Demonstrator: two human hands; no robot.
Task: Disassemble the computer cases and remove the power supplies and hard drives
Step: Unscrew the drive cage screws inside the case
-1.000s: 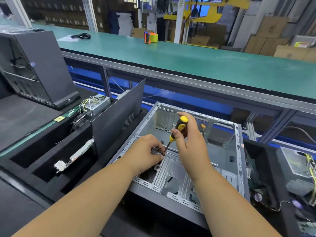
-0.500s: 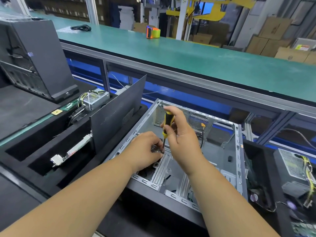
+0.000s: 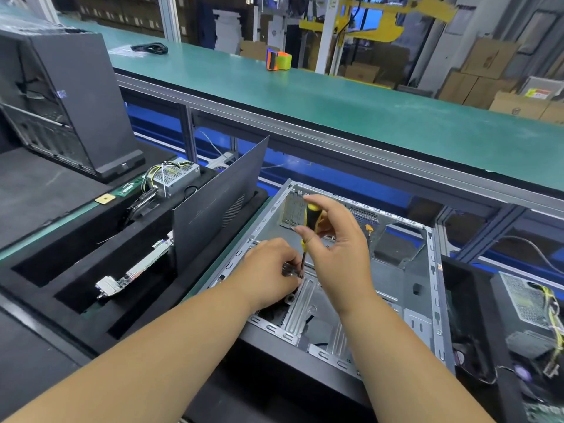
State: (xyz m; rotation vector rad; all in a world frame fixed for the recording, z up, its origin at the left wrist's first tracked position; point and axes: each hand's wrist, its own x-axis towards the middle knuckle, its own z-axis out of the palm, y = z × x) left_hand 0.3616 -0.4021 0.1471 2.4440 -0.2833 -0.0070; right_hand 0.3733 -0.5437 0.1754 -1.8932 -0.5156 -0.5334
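An open grey computer case [image 3: 432,288] lies on its side in front of me, mostly bare inside. My right hand [image 3: 338,251] holds a black-and-yellow screwdriver [image 3: 310,216] upright between thumb and fingers, its tip down by the case floor. My left hand [image 3: 271,270] is curled around a small metal part at the screwdriver's tip; the part is mostly hidden. A removed power supply [image 3: 175,175] with yellow wires lies in a black foam tray at the left. Another power supply [image 3: 531,303] sits at the right.
A dark side panel [image 3: 219,199] stands upright left of the case. A second black computer case [image 3: 61,96] stands at far left. A circuit board [image 3: 134,274] lies in a foam slot. Behind runs a green conveyor belt [image 3: 335,96] with a tape roll [image 3: 278,60] and a black cable [image 3: 151,48].
My right hand has shifted its grip higher and turned the screwdriver more upright, with fingers spread more loosely. My left hand stays at the tip. The view moved slightly.
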